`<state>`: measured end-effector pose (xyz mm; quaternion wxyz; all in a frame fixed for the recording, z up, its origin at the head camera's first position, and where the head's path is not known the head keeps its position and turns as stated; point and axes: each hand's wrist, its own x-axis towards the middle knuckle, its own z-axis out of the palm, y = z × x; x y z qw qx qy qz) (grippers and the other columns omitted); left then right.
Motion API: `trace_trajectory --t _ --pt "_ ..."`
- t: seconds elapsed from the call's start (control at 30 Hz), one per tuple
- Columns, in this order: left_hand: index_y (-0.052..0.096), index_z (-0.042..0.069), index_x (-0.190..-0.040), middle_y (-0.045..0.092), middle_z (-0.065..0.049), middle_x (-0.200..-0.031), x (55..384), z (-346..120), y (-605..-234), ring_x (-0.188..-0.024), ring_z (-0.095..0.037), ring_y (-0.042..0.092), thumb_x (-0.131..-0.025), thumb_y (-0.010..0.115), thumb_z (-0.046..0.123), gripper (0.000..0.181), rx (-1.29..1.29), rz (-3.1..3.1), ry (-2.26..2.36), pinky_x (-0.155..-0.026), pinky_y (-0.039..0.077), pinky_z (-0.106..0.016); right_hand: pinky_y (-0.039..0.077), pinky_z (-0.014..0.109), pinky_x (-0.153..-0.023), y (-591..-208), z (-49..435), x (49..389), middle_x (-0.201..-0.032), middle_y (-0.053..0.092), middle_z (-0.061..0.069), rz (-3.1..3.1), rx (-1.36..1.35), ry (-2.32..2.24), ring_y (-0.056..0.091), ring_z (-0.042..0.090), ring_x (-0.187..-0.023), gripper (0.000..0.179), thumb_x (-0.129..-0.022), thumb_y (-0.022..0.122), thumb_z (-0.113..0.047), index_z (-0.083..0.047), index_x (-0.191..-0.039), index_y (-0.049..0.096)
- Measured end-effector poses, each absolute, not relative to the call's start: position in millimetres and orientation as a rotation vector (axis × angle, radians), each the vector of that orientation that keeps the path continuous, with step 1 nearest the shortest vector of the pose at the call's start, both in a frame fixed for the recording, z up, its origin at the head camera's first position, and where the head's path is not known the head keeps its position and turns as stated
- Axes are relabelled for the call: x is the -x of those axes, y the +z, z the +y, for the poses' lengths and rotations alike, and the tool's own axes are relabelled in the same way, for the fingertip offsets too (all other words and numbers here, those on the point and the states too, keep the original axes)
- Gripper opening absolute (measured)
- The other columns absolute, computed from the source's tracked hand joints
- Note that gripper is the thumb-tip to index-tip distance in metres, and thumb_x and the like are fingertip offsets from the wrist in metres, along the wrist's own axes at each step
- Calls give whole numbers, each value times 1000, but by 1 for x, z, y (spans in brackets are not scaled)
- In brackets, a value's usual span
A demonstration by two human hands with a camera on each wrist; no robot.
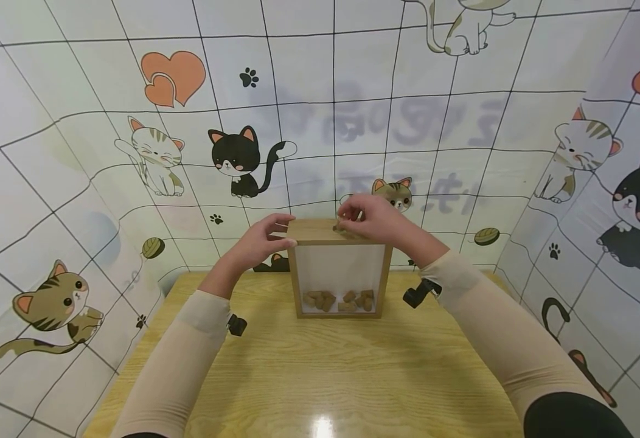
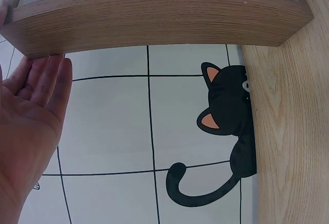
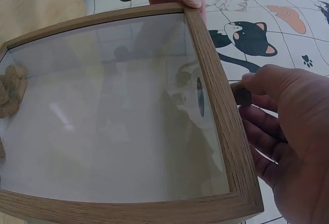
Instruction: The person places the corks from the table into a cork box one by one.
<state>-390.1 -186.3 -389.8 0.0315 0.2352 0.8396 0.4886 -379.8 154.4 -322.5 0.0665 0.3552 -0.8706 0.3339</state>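
Note:
A wooden shadow box (image 1: 339,234) with a clear front stands upright on the table. Several corks (image 1: 320,300) lie along its bottom in two small heaps. At its upper left corner, my left hand (image 1: 262,240) holds the frame, thumb on the front edge and fingers at the back. In the left wrist view the fingers of that hand (image 2: 38,111) reach the frame's side. My right hand (image 1: 372,218) is over the top edge, pinching a cork (image 3: 240,94) between thumb and fingers. This cork is right at the top of the frame, by a dark round hole (image 3: 200,97).
Under the box is a wood-grain table (image 1: 320,365), its back edge close behind the box. A white cloth (image 1: 331,134) printed with cats and a grid hangs behind and at both sides. Each wrist wears a small black camera (image 1: 236,325).

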Motion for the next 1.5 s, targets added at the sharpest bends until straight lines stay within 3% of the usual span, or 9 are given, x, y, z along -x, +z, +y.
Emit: trace_trajectory --t 0.23,0.83,1.13,1.5 --pt "52 22 -162 53 -11 -159 391 -187 -390 -147 -40 55 -102 84 37 70 -722 2585 1500 -111 55 -60 60 43 -90 -327 156 382 -112 70 6 -2621 -1079 1046 66 22 -101 31 -104 80 -15 -2 -131 72" --pt "52 23 -163 53 -9 -159 391 -187 -390 -146 -40 56 -102 83 38 70 -731 2595 1491 -111 55 -60 56 43 -90 -326 171 378 -111 71 6 -2546 -1060 1046 66 22 -103 16 -105 78 -14 -8 -120 74" --pt "52 24 -162 53 -7 -158 392 -187 -390 -146 -38 57 -102 84 39 70 -728 2579 1509 -111 54 -60 52 44 -86 -337 214 378 -108 71 4 -2479 -800 1115 64 22 -99 9 -108 75 -16 -10 -115 77" --pt "51 23 -163 52 -7 -160 393 -187 -390 -147 -37 55 -102 83 40 71 -725 2562 1511 -111 54 -59 49 31 -83 -379 278 382 -109 72 10 -2528 -605 1069 62 23 -99 19 -113 69 -23 -6 -117 75"
